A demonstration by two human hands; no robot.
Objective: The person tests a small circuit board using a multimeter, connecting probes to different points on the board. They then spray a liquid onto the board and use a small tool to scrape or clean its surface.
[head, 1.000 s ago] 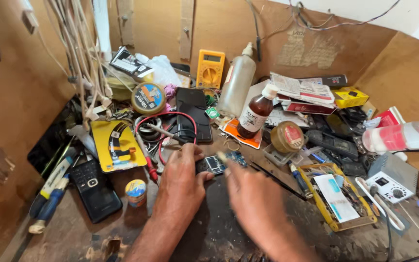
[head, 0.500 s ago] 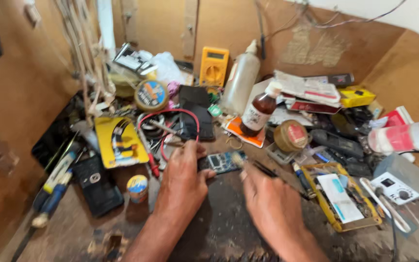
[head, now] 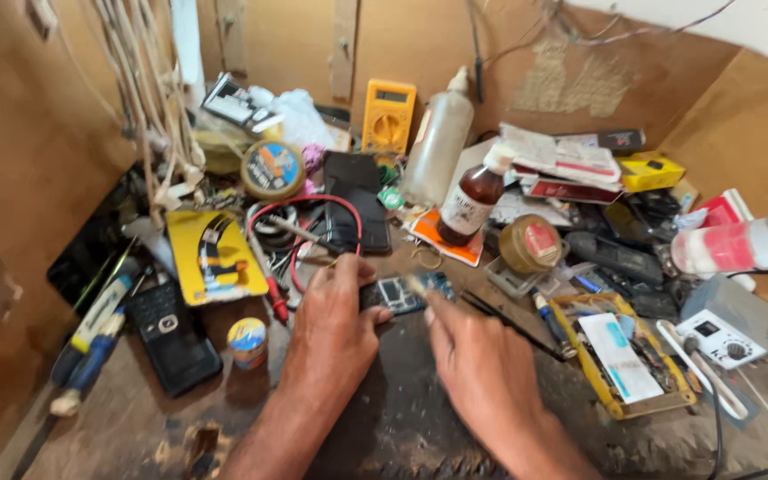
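A: In the head view, what is each hand doing?

B: The left hand [head: 335,324] is pinning a small green-blue circuit board [head: 399,292] flat, fingers closed down on its near edge. The board is lying on the dark, scorched middle of the wooden table [head: 402,418], just in front of the red test lead [head: 313,206].

A: And the other one?

B: The right hand [head: 482,369] is pinching a thin, pale-tipped tool [head: 418,286], its tip touching the board's right edge. It is blurred, so I cannot tell which tool it is.

A: How should this be done well?

B: I judge the left hand should be pressing steadily so the board is not sliding, while the right is resting its heel on the table for a steady tip. The brown glass bottle [head: 470,203] is standing near; elbows should be staying clear of it.
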